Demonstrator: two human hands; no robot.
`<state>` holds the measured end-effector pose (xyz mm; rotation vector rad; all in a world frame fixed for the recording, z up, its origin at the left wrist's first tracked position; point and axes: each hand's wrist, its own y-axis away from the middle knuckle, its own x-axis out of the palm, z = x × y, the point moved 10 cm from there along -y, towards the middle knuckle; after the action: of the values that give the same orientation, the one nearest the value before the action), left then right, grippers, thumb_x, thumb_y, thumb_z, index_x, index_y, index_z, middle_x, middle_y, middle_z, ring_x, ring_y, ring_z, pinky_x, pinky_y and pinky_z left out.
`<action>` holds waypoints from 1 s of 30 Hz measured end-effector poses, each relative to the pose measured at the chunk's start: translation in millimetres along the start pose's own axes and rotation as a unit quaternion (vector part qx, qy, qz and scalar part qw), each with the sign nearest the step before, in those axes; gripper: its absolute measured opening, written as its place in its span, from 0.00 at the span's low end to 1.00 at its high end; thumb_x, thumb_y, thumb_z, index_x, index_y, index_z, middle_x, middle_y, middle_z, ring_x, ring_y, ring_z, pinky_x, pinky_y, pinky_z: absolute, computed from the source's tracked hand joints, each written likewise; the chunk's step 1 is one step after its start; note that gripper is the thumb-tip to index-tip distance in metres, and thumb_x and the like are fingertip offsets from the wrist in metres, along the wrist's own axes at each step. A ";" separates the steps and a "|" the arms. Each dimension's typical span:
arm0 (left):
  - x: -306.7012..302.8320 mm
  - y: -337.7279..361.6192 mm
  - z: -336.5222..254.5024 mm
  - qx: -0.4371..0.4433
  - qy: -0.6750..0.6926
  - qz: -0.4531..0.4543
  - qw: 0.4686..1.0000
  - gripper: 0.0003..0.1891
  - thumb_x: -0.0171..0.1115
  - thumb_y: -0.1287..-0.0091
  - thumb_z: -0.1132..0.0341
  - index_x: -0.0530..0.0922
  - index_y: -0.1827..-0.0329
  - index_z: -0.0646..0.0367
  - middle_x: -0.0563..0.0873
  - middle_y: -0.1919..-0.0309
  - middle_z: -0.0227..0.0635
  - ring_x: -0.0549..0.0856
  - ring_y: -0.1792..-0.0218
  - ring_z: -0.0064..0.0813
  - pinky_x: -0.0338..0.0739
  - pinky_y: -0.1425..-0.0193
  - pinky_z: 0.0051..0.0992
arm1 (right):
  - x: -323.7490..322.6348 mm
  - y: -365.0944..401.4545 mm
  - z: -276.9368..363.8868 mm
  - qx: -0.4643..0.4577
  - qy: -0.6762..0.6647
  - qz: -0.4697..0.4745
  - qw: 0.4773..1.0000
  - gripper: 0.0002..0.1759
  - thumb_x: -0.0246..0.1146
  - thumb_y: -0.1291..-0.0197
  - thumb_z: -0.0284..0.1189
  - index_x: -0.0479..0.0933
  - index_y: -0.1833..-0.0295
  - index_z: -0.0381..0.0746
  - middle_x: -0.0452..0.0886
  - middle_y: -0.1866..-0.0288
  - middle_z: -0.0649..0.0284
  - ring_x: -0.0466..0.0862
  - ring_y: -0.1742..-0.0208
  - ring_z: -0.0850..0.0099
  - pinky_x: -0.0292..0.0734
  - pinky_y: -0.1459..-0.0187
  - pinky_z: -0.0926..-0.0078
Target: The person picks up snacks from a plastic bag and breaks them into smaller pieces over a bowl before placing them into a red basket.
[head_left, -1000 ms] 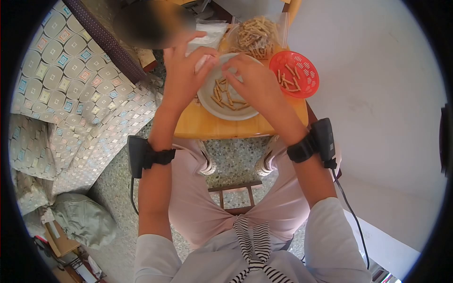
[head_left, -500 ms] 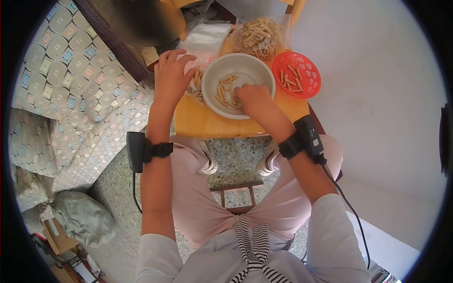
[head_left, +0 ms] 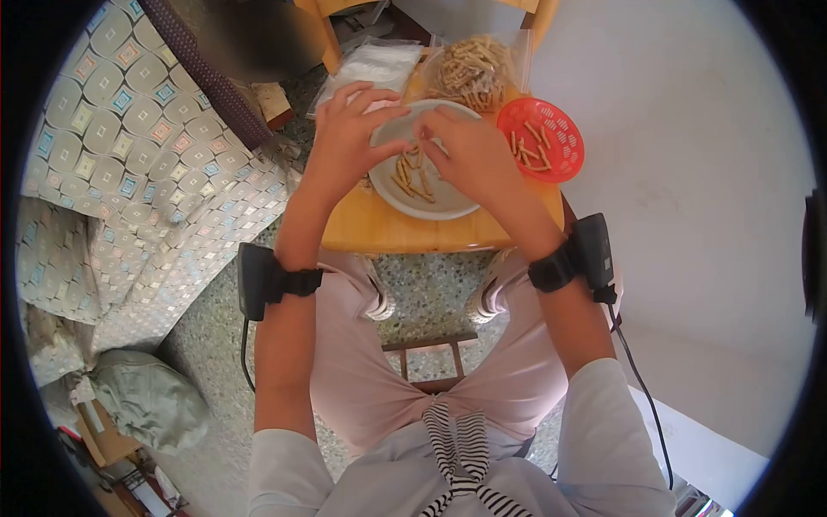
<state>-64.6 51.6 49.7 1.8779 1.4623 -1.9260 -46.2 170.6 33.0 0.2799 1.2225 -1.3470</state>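
Observation:
My right hand (head_left: 472,157) hovers over a white bowl (head_left: 431,209) that holds several tan snack sticks (head_left: 412,183). Its fingertips pinch one tan stick just above the bowl. My left hand (head_left: 349,142) is raised at the bowl's left rim with its fingers spread. Its fingertips almost meet those of my right hand. What lies under the left palm is hidden. The bowl stands on a small wooden table (head_left: 388,233).
A red plastic basket (head_left: 556,151) with a few sticks sits right of the bowl. Behind it stands a clear bag full of sticks (head_left: 469,65), with a flat clear bag (head_left: 370,65) to its left. A patterned cloth (head_left: 129,172) lies left of the table. My knees are under the table's near edge.
My right hand has lifted out of the bowl with a stick. My left hand has moved right from the table beside the bowl to meet it over the rim.

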 end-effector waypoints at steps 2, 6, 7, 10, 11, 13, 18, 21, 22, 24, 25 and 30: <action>3.9 -5.2 -2.5 0.006 0.045 0.001 0.999 0.19 0.75 0.43 0.65 0.86 0.47 0.53 0.85 0.44 0.29 0.77 0.36 0.38 0.71 0.32 0.39 | -21.1 -4.8 13.8 -0.018 -0.056 -0.051 0.997 0.05 0.65 0.38 0.32 0.79 0.58 0.44 0.81 0.63 0.61 0.84 0.64 0.56 0.78 0.64 0.57; 0.2 -9.3 -5.7 -0.005 0.111 -0.018 0.994 0.16 0.74 0.44 0.71 0.87 0.51 0.56 0.86 0.46 0.28 0.77 0.37 0.37 0.71 0.33 0.36 | -35.2 -5.8 31.0 -0.069 -0.028 -0.098 0.992 0.06 0.65 0.38 0.32 0.78 0.57 0.44 0.81 0.63 0.62 0.84 0.66 0.57 0.78 0.64 0.58; -1.4 -11.2 -7.9 -0.004 0.111 -0.018 0.994 0.16 0.74 0.44 0.71 0.87 0.51 0.56 0.86 0.46 0.28 0.77 0.37 0.37 0.71 0.33 0.36 | -38.2 -5.7 32.3 -0.066 -0.028 -0.105 0.992 0.07 0.65 0.38 0.32 0.78 0.56 0.44 0.81 0.63 0.62 0.84 0.65 0.57 0.78 0.64 0.59; -14.4 -14.1 -11.0 0.003 0.094 -0.071 0.993 0.13 0.74 0.44 0.69 0.88 0.56 0.52 0.87 0.50 0.24 0.79 0.42 0.37 0.76 0.39 0.36 | -42.5 -5.3 30.8 -0.052 -0.037 -0.110 0.992 0.07 0.65 0.38 0.32 0.77 0.56 0.44 0.81 0.64 0.63 0.84 0.65 0.58 0.78 0.64 0.60; -16.5 -14.1 -8.3 -0.004 0.093 -0.084 0.992 0.12 0.75 0.44 0.69 0.89 0.56 0.52 0.87 0.50 0.24 0.79 0.42 0.36 0.76 0.38 0.36 | -42.9 -5.5 28.4 -0.041 -0.047 -0.107 0.992 0.08 0.65 0.38 0.32 0.77 0.55 0.44 0.81 0.64 0.63 0.85 0.64 0.58 0.78 0.64 0.60; -22.6 -14.4 -7.2 -0.010 0.092 -0.096 0.991 0.12 0.75 0.44 0.68 0.89 0.56 0.51 0.87 0.50 0.24 0.79 0.43 0.36 0.75 0.38 0.36 | -46.2 -6.8 24.9 -0.019 -0.051 -0.112 0.992 0.08 0.66 0.38 0.32 0.77 0.55 0.44 0.82 0.64 0.63 0.85 0.63 0.58 0.78 0.63 0.60; -27.6 -11.6 3.0 -0.068 0.116 -0.098 0.986 0.09 0.74 0.40 0.68 0.91 0.56 0.52 0.87 0.47 0.27 0.77 0.39 0.35 0.70 0.32 0.35 | -51.7 -5.0 11.8 -0.002 -0.041 -0.150 0.988 0.07 0.67 0.37 0.32 0.78 0.57 0.44 0.84 0.63 0.64 0.85 0.61 0.58 0.77 0.59 0.59; -27.1 -10.6 2.4 -0.074 0.125 -0.099 0.984 0.09 0.74 0.40 0.67 0.90 0.56 0.52 0.86 0.46 0.27 0.76 0.39 0.35 0.69 0.32 0.35 | -45.6 -6.0 3.1 0.015 -0.056 -0.136 0.989 0.07 0.67 0.37 0.33 0.78 0.57 0.43 0.84 0.62 0.63 0.85 0.60 0.58 0.77 0.57 0.58; -26.7 -10.6 1.6 -0.073 0.126 -0.098 0.985 0.09 0.74 0.40 0.67 0.90 0.56 0.52 0.86 0.46 0.27 0.76 0.39 0.35 0.69 0.32 0.35 | -42.9 -6.7 3.7 0.002 -0.053 -0.132 0.990 0.07 0.67 0.37 0.33 0.79 0.57 0.43 0.85 0.61 0.63 0.85 0.59 0.58 0.77 0.57 0.59; -29.0 -10.6 1.0 -0.072 0.126 -0.108 0.984 0.09 0.75 0.41 0.64 0.91 0.57 0.48 0.86 0.47 0.24 0.76 0.40 0.35 0.70 0.34 0.36 | -40.0 -5.9 6.1 -0.012 -0.049 -0.128 0.990 0.08 0.67 0.37 0.33 0.79 0.56 0.43 0.85 0.61 0.63 0.85 0.58 0.59 0.77 0.57 0.59; -29.4 -11.1 0.6 -0.072 0.126 -0.108 0.984 0.09 0.75 0.41 0.64 0.91 0.57 0.48 0.86 0.47 0.24 0.76 0.40 0.35 0.70 0.34 0.36 | -36.8 -5.5 7.1 -0.006 -0.046 -0.119 0.992 0.08 0.67 0.37 0.33 0.79 0.56 0.43 0.85 0.61 0.62 0.85 0.57 0.58 0.78 0.57 0.59; -24.4 -12.1 -9.2 -0.043 0.160 -0.086 0.982 0.08 0.75 0.41 0.63 0.90 0.59 0.48 0.85 0.46 0.24 0.75 0.40 0.37 0.68 0.33 0.37 | -28.9 -7.0 11.3 -0.019 -0.028 -0.127 0.991 0.08 0.68 0.40 0.33 0.81 0.57 0.43 0.85 0.61 0.60 0.84 0.56 0.58 0.78 0.57 0.59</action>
<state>-59.6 51.1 78.0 2.1637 1.8191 -1.6463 -39.6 176.7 63.5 0.0586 1.2654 -1.5376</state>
